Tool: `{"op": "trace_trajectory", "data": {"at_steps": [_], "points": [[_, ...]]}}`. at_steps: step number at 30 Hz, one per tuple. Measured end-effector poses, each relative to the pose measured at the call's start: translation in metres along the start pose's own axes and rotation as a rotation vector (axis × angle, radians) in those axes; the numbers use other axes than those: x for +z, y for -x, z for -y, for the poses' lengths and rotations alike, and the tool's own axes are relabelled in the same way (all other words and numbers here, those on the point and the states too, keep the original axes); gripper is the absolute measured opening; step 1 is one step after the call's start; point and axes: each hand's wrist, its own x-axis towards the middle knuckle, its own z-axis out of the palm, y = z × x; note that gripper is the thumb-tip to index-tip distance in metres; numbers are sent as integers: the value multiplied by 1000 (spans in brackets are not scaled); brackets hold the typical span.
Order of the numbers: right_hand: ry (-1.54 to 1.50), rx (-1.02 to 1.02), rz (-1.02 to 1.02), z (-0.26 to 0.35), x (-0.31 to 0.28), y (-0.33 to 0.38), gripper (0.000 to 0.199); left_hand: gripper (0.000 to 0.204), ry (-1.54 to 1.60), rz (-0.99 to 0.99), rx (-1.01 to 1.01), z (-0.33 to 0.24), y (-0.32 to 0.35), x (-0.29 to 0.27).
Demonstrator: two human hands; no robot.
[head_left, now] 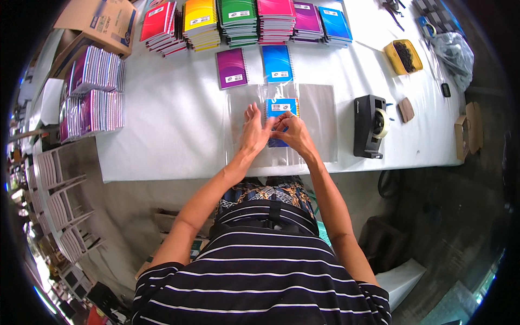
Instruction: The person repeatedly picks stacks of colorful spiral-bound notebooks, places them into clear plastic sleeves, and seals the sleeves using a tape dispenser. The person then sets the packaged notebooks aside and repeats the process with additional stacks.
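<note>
A small spiral notebook with a blue cover (279, 105) lies in front of me on large sheets of clear plastic (318, 122). At its left edge, my left hand (253, 131) rests over the plastic with its fingers stretched out and its thumb toward the notebook. My right hand (293, 132) is over the notebook's right part, fingers bent and drawn together by the left thumb. Whatever is between those fingertips is too small to make out. Just beyond the plastic lie a purple notebook (232, 68) and another blue notebook (278, 64).
Stacks of notebooks in several colours, among them a green stack (236, 13), line the far side. Packed notebooks (93, 111) and a cardboard box (114, 27) stand left. To the right are a black tape dispenser (366, 127), a yellow tray (395, 57) and a brown block (405, 110).
</note>
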Motion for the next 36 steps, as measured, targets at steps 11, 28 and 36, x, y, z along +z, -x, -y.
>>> {"op": "trace_trajectory", "data": {"at_steps": [11, 28, 36], "points": [[-60, -4, 37, -2, -6, 7, 15, 83, -895, 279, 1077, -61, -36, -60], [22, -129, -117, 3, 0, 11, 15, 102, -1096, 700, 1264, -92, -95, -49], [13, -184, -212, 0, 6, 12, 9, 46, -1015, 345, 1596, -54, -94, -50]]}}
